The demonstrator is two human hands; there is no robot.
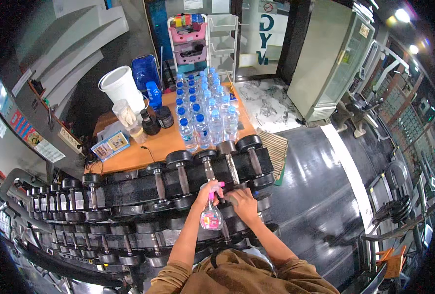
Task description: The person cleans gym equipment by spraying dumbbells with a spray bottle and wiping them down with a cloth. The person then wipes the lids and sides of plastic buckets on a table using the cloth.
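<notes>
My left hand (205, 195) grips the neck of a clear spray bottle (212, 219) with a pink trigger head and a pink label. Close on its right, my right hand (244, 204) has curled fingers over the front end of a chrome-handled dumbbell (232, 169). That dumbbell's near head is mostly covered by the hand, and whether the fingers hold anything cannot be seen. Left of it, another dumbbell (209, 171) lies behind the spray bottle, while a further dumbbell (255, 161) ends the row on the right. All rest on a black dumbbell rack (136, 185).
Behind the rack, a wooden table (144, 154) bears several water bottles (202, 130), a white bucket (120, 86), dark jars and a desk calendar (110, 146). A lower dumbbell row (155, 242) runs beneath. Dark flooring (305, 183) and a glass-door fridge (327, 66) are to the right.
</notes>
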